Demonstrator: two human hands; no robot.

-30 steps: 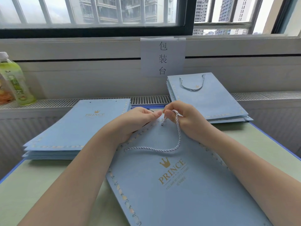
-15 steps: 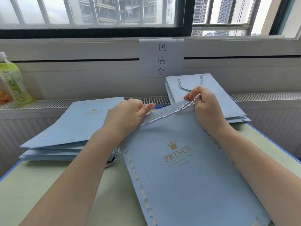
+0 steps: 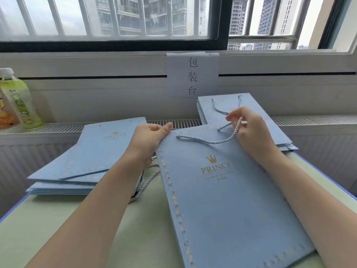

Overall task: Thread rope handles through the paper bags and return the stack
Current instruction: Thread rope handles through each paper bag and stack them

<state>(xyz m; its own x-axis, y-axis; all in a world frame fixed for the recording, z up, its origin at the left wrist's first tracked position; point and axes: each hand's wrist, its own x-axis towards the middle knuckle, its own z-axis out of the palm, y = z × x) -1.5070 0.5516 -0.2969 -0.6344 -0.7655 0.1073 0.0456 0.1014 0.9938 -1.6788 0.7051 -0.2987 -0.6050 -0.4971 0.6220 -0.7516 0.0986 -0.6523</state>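
We see a light blue paper bag (image 3: 228,190) lying flat on the pale green table (image 3: 77,238), its open top toward the window. The left hand (image 3: 148,140) pinches the bag's top left corner, thumb on top. The right hand (image 3: 249,128) is curled round a pale twisted rope (image 3: 210,141) near the bag's top right; the rope sags in a loop across the bag's upper face. To the left of the bag lies a stack of plain bags (image 3: 90,157). Beyond the bag's top right corner sits a stack of bags with handles (image 3: 270,120). More ropes (image 3: 146,180) lie just left of the bag, under the left wrist. A green bottle (image 3: 21,99) stands far left of the bag on the sill.
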